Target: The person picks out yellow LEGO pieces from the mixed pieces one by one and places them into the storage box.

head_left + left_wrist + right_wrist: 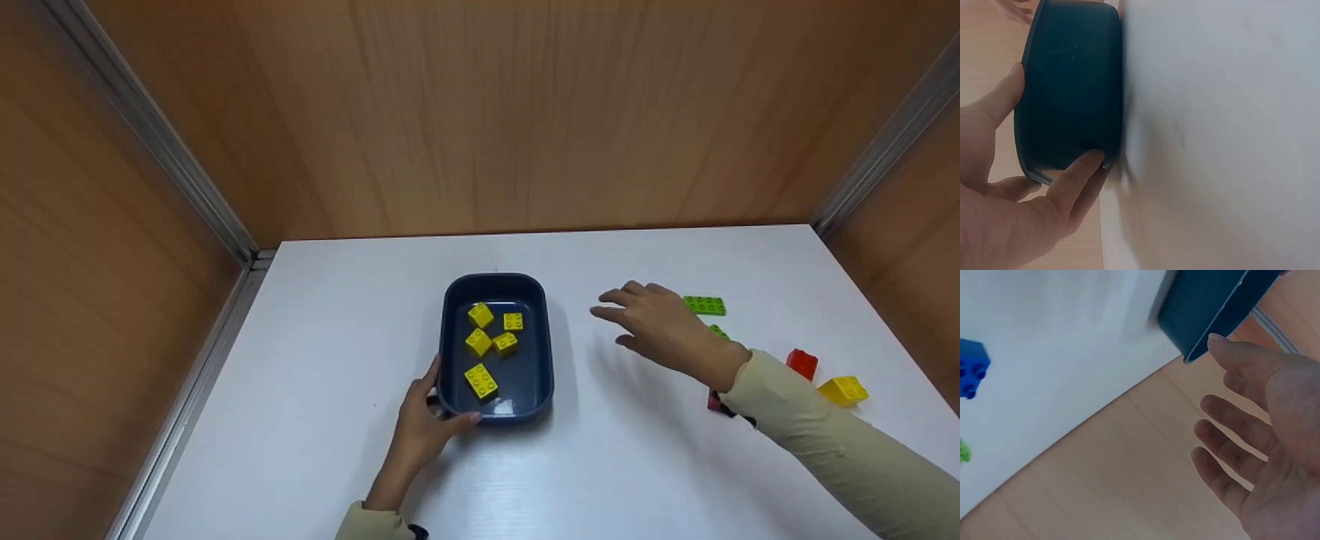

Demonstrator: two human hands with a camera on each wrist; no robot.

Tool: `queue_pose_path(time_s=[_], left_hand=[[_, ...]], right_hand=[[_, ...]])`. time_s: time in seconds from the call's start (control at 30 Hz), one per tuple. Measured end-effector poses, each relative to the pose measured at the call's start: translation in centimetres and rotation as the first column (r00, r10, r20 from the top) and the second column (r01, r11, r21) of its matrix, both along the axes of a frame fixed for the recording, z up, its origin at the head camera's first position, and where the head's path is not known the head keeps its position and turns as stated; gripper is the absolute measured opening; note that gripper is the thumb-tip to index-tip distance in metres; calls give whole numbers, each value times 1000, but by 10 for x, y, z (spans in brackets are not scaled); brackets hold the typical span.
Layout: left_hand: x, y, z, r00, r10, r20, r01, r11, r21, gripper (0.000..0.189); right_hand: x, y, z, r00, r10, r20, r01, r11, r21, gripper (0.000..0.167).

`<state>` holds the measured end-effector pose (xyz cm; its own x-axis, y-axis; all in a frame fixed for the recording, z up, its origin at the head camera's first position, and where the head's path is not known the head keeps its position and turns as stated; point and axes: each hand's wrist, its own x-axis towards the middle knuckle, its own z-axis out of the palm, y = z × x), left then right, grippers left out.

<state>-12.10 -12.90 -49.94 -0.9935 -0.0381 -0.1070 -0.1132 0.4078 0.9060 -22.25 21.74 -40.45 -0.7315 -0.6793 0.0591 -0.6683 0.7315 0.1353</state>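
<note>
A dark blue rectangular tray stands on the white table with several yellow building bricks inside, among them a larger brick near its front end. My left hand grips the tray's near left corner, the thumb over the front rim and the fingers along the side. In the left wrist view, the hand's fingertips press against the tray wall. To the right of the tray my right hand hovers over the table, fingers spread and holding nothing. Its palm shows bare in the right wrist view.
Right of the tray lie a flat green brick, a red brick and a yellow brick. The right arm partly covers another green brick. A blue brick shows in the right wrist view. Wooden panels enclose the table.
</note>
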Motion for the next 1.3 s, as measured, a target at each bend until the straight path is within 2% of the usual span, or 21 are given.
queue_pose_path(time_s=[0.3, 0.6, 0.9, 1.03, 1.3], left_hand=[[-1, 0, 2, 1000, -4, 2, 4, 1000, 7, 109], [-1, 0, 2, 1000, -6, 10, 6, 1000, 3, 110], [-1, 0, 0, 1000, 4, 20, -4, 1000, -3, 111], [0, 1, 0, 1000, 10, 20, -10, 1000, 1, 111], [0, 1, 2, 1000, 9, 23, -9, 1000, 0, 111]], right_hand=[[4, 34, -4, 998, -58, 22, 59, 998, -27, 57], [11, 66, -9, 980, -183, 76, 186, 981, -45, 60], [22, 98, -18, 969, -245, 38, 247, 965, -89, 67], [27, 112, -21, 956, -288, 53, 292, 948, -122, 61], [35, 137, -25, 951, -308, 14, 307, 942, -135, 60]])
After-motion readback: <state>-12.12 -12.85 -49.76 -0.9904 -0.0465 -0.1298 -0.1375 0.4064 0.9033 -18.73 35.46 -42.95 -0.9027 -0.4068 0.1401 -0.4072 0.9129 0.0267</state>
